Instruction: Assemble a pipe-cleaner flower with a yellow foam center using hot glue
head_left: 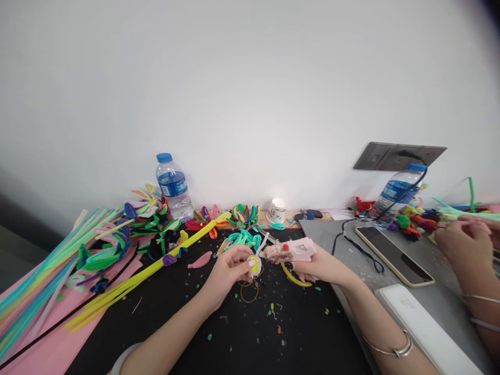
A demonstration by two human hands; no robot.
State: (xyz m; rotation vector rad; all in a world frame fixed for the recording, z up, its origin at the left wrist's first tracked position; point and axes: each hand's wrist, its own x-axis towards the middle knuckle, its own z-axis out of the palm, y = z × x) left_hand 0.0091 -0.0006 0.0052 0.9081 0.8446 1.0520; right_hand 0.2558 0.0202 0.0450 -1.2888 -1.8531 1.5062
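My left hand [230, 271] pinches a small round white-and-yellow piece [255, 265] between thumb and fingers, with a pale lilac strip [264, 242] rising from it. In my right hand [324, 268] is a pink glue gun [300, 250], its crusted nozzle end pointing left, close to the round piece. Whether the nozzle touches it I cannot tell. A yellow curved strip [294, 277] shows below the right hand. Thin gold-coloured wire loops [250, 291] lie under my left fingers. Just behind the hands is a cluster of teal pipe-cleaner loops [242, 238].
Yellow pipe cleaners [152, 271] and a multicoloured bundle [35, 281] lie at left. Water bottles [174, 187] [394, 195] and a paper cup [276, 210] stand by the wall. At right are a phone [394, 255], a white power bank [425, 333], a black cable [363, 245] and another person's hands [464, 239].
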